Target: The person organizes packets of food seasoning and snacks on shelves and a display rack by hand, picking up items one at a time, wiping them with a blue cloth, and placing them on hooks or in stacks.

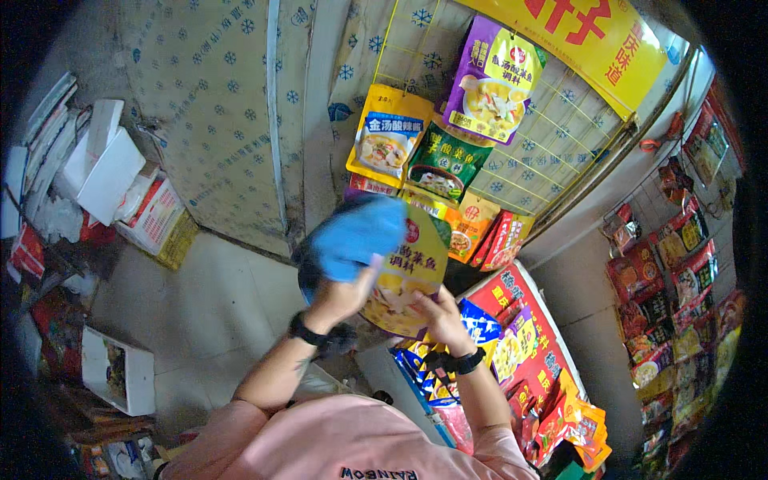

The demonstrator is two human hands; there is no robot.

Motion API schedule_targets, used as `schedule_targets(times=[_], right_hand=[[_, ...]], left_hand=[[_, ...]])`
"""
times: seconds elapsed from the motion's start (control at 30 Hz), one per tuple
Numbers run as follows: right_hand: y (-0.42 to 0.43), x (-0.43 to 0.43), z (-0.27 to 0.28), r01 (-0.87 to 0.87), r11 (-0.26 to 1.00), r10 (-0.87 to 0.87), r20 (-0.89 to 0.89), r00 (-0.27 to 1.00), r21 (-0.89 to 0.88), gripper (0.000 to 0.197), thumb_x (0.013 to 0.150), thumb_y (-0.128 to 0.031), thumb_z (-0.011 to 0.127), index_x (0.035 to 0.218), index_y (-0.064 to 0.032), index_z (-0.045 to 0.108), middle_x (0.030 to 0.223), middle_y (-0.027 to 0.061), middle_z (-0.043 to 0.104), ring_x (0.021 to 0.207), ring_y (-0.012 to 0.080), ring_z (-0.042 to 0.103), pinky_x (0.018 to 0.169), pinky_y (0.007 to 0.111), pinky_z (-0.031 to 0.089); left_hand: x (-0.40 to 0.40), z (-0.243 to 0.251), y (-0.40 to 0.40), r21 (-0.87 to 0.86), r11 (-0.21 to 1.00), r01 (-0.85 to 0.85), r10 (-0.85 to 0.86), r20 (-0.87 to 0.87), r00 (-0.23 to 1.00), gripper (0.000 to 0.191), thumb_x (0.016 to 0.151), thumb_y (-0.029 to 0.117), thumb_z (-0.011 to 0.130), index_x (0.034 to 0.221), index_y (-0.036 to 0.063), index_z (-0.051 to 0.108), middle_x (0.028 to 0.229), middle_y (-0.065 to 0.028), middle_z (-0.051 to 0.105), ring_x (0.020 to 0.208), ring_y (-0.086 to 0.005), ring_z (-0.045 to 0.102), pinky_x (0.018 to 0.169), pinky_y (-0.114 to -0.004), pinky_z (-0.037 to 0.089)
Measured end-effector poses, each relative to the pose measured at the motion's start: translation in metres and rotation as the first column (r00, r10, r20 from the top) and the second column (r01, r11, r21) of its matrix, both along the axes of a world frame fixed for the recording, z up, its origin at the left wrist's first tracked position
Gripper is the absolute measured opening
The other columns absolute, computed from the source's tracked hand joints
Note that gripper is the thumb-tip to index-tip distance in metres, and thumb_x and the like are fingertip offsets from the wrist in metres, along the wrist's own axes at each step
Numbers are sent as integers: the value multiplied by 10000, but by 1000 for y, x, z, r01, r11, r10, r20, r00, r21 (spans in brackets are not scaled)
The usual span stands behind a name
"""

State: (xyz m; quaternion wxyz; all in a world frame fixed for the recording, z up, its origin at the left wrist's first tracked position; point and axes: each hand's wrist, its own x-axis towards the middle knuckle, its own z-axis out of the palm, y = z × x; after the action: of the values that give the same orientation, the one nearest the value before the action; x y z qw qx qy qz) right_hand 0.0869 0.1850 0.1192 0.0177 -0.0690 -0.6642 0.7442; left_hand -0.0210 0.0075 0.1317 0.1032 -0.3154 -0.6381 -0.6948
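My right hand (445, 319) holds the lower right edge of a yellow and purple seasoning pouch (399, 306) printed with a bowl of fish soup. In my left hand (347, 301) is a blue cloth (360, 240), blurred, with a darker part at its left. The cloth overlaps the pouch's left side and hides part of it; I cannot tell whether they touch. Just beyond, a similar purple pouch (498, 84), a yellow pouch (390, 138) and a green pouch (450, 162) hang on a yellow wire rack (558, 138).
Below the rack stands a red carton (534, 318) with blue, red and orange packets. More packets (639, 270) hang on a rack at the right. White foam boxes (108, 174) are stacked at the left, and another white foam box (141, 378) sits on the tiled floor (228, 294).
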Motion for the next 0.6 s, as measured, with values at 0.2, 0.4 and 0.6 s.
schedule_targets(times=[0.2, 0.4, 0.6], right_hand=[[23, 7, -1, 90, 996, -88, -111, 990, 17, 264, 942, -99, 486, 1201, -45, 488, 1072, 7, 560, 926, 86, 511, 801, 242, 435], [54, 13, -11, 197, 947, -121, -286, 951, 254, 350, 945, -111, 472, 1283, -27, 433, 1188, 62, 552, 1072, 141, 499, 939, 298, 405], [48, 14, -6, 205, 926, -152, -185, 971, 316, 320, 925, -46, 457, 1244, -30, 453, 1099, 52, 565, 996, 131, 509, 865, 286, 437]], left_hand=[[38, -5, 59, -159, 975, 154, -191, -254, 948, 397, 755, -13, 585, 1150, 19, 562, 1162, -171, 573, 1081, -351, 525, 939, -408, 399], [49, -31, 84, -241, 959, 147, -226, -343, 912, 338, 783, 3, 553, 1119, 32, 573, 1193, -178, 556, 1104, -354, 520, 968, -420, 377], [-6, -25, 108, -197, 963, 186, -212, -123, 970, 238, 818, 52, 574, 1053, 14, 571, 1083, -146, 600, 1034, -256, 563, 874, -363, 447]])
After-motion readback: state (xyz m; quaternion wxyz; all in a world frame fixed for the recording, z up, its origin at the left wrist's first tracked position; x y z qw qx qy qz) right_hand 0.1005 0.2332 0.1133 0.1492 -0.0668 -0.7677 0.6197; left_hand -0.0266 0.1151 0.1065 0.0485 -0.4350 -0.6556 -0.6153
